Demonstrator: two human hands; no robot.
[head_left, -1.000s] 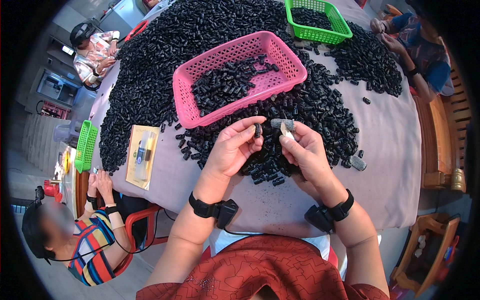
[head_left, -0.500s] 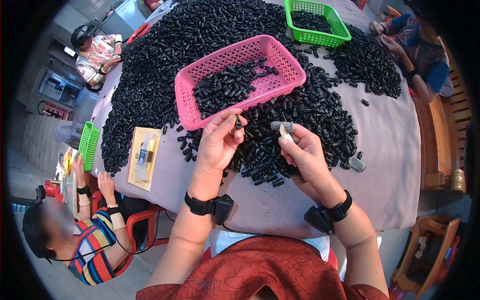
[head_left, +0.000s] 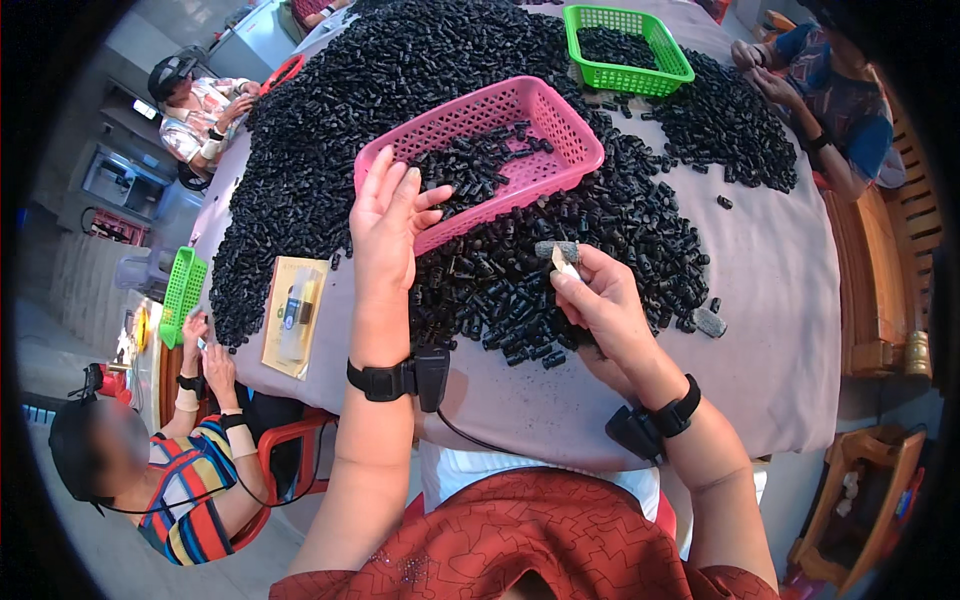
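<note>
My left hand (head_left: 388, 218) is open, fingers spread, above the near left rim of a pink perforated basket (head_left: 480, 215). Nothing shows in its fingers. The basket holds small black ribbed cylindrical parts (head_left: 480, 160). Over the loose parts to the right, my right hand (head_left: 600, 300) is closed, thumb against fingers, on a pale flat piece (head_left: 566, 266). At its index fingertip is a grey rough-textured stub (head_left: 556, 248); whether it is worn or held I cannot tell.
Heaped black parts (head_left: 310, 140) cover much of the cloth-covered table (head_left: 770, 390). A green basket (head_left: 630, 75) stands far right. At left lies a tan packet (head_left: 292, 318) with a clear-wrapped item on it. A grey rough piece (head_left: 709, 322) lies right. Other people sit around the table.
My left hand has moved left and up to the pink basket and opened; the black part it pinched is gone from its fingers. My right hand has hardly moved.
</note>
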